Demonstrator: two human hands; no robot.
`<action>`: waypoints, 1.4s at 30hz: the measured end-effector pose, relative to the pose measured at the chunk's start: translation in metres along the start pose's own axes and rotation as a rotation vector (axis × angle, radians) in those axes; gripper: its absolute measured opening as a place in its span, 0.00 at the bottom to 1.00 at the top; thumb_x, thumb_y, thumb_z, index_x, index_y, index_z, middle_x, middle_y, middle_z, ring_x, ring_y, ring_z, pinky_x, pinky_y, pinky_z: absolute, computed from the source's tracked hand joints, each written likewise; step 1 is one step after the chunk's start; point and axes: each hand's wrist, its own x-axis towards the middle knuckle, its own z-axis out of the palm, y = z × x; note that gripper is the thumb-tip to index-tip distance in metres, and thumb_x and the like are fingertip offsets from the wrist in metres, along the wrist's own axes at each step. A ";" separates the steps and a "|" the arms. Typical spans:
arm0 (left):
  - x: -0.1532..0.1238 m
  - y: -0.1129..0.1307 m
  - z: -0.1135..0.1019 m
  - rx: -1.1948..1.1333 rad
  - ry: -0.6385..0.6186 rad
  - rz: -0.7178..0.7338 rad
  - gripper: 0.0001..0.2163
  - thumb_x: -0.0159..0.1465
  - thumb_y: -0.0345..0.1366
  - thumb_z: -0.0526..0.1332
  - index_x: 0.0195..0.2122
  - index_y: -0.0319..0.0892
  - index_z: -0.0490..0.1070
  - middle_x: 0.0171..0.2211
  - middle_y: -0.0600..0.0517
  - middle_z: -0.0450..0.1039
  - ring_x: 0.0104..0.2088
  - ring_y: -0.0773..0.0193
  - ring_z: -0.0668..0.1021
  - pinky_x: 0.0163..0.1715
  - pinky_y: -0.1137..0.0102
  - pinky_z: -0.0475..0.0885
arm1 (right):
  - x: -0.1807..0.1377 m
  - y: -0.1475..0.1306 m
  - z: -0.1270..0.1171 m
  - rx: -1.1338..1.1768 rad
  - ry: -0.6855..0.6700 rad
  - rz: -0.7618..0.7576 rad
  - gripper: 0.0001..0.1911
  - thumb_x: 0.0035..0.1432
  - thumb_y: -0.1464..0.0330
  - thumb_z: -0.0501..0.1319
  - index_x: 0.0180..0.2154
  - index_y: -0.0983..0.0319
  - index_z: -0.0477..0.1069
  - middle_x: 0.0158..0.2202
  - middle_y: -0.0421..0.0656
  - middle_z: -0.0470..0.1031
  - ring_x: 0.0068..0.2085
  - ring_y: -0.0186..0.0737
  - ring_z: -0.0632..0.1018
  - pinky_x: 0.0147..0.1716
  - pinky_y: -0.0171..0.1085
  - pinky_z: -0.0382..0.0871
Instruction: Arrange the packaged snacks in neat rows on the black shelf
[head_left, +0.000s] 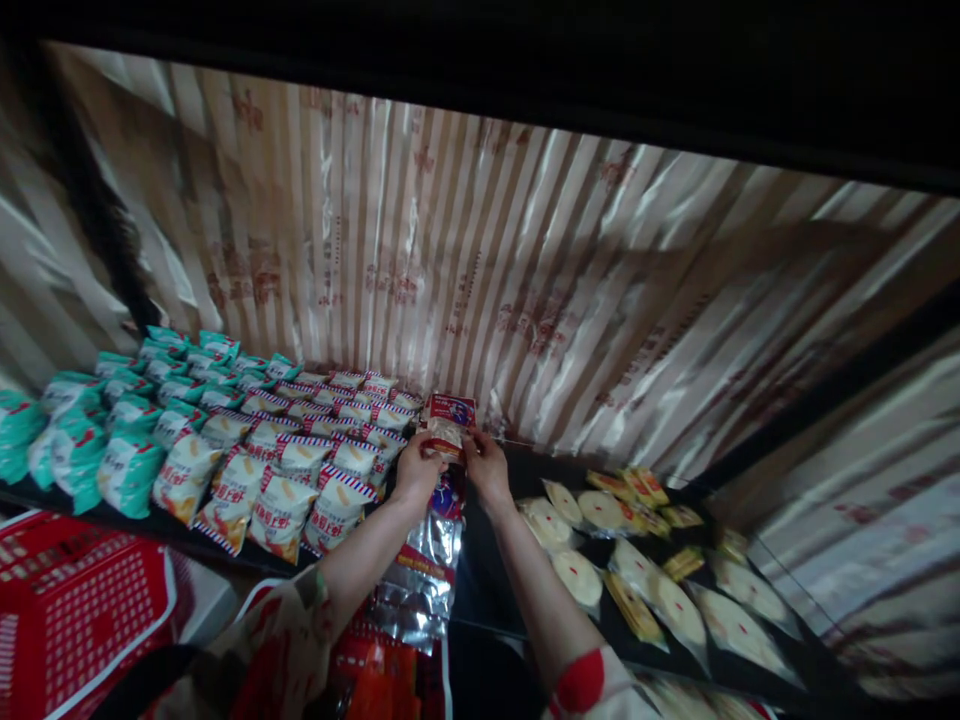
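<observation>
Currently, left hand (417, 468) and right hand (486, 466) are both pinching one small snack packet (448, 424), red-and-blue at top, pale below, standing upright above the dark shelf (495, 560).

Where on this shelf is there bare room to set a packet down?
Bare dark shelf shows in a strip beside the right hand, between the red packet both hands hold and the pale round packets. Another gap lies between the silver bag and the right forearm. Left of the left hand, striped packets and teal packets lie packed tight.
</observation>
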 end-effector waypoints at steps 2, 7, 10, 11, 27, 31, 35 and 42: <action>0.011 -0.005 0.003 0.019 0.023 0.008 0.17 0.58 0.21 0.54 0.48 0.38 0.67 0.37 0.49 0.74 0.29 0.72 0.77 0.33 0.77 0.73 | 0.007 0.001 0.004 -0.111 -0.007 -0.030 0.20 0.56 0.62 0.52 0.45 0.64 0.73 0.41 0.47 0.77 0.43 0.43 0.76 0.43 0.39 0.67; 0.033 -0.016 0.004 0.055 0.042 -0.005 0.18 0.55 0.20 0.55 0.46 0.37 0.68 0.36 0.49 0.75 0.31 0.70 0.77 0.35 0.75 0.73 | 0.017 0.002 0.011 -0.363 -0.069 -0.028 0.19 0.58 0.66 0.50 0.45 0.64 0.73 0.42 0.49 0.77 0.42 0.44 0.76 0.42 0.38 0.67; 0.039 -0.022 0.002 0.085 0.053 -0.016 0.19 0.53 0.20 0.57 0.46 0.37 0.68 0.36 0.49 0.76 0.34 0.68 0.78 0.36 0.74 0.72 | 0.017 0.005 0.016 -0.423 -0.054 -0.042 0.18 0.58 0.65 0.50 0.46 0.62 0.73 0.42 0.48 0.77 0.43 0.45 0.76 0.42 0.38 0.66; 0.041 -0.023 0.001 0.095 0.056 -0.018 0.19 0.52 0.20 0.57 0.46 0.37 0.68 0.36 0.49 0.76 0.35 0.67 0.78 0.37 0.73 0.72 | 0.016 0.006 0.018 -0.435 -0.040 -0.049 0.18 0.58 0.65 0.51 0.45 0.61 0.73 0.42 0.48 0.77 0.43 0.44 0.76 0.42 0.38 0.66; 0.033 -0.029 -0.002 0.316 0.012 -0.027 0.18 0.57 0.29 0.57 0.50 0.38 0.68 0.38 0.44 0.76 0.28 0.64 0.79 0.27 0.73 0.71 | 0.012 0.005 0.020 -0.451 -0.046 -0.037 0.18 0.57 0.67 0.52 0.45 0.62 0.74 0.45 0.50 0.75 0.46 0.48 0.74 0.45 0.40 0.64; 0.027 -0.023 -0.009 0.602 -0.003 0.183 0.16 0.58 0.28 0.55 0.48 0.42 0.70 0.41 0.47 0.76 0.37 0.60 0.79 0.37 0.69 0.71 | 0.010 0.007 0.022 -0.454 -0.020 -0.042 0.17 0.57 0.67 0.51 0.45 0.62 0.74 0.44 0.50 0.76 0.45 0.47 0.75 0.45 0.40 0.64; 0.029 -0.012 -0.005 0.829 0.003 0.465 0.16 0.56 0.24 0.51 0.43 0.41 0.72 0.48 0.46 0.72 0.49 0.58 0.73 0.51 0.62 0.66 | 0.008 0.008 0.023 -0.434 -0.010 -0.057 0.17 0.57 0.67 0.52 0.44 0.63 0.74 0.43 0.51 0.76 0.45 0.47 0.75 0.45 0.39 0.64; 0.068 -0.010 0.021 1.091 -0.104 0.578 0.18 0.61 0.30 0.49 0.51 0.39 0.68 0.56 0.45 0.65 0.61 0.54 0.58 0.60 0.54 0.52 | 0.011 0.013 0.020 -0.385 -0.029 -0.046 0.18 0.58 0.65 0.51 0.45 0.62 0.74 0.45 0.51 0.75 0.47 0.49 0.73 0.46 0.41 0.63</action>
